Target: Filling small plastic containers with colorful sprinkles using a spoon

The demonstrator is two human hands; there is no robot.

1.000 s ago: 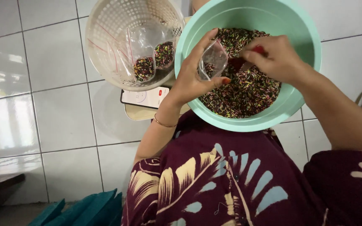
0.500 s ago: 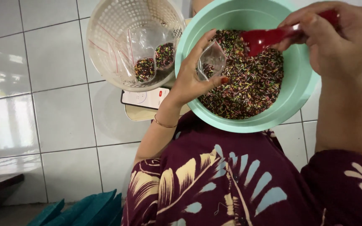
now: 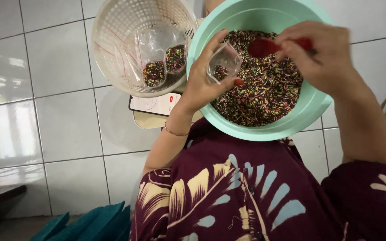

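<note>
Bag: small clear bag (image 3: 223, 64) pinched in your left hand (image 3: 204, 85), over teal bowl (image 3: 264, 67).
Spoon: red spoon (image 3: 268, 46) gripped by your right hand (image 3: 324, 56), 3 o'clock of bag.
Hidden: spoon handle mostly under fingers.

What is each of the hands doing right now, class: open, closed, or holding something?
Left hand: closed on a small clear bag, held open over the bowl.
Right hand: closed on a red spoon.
</note>
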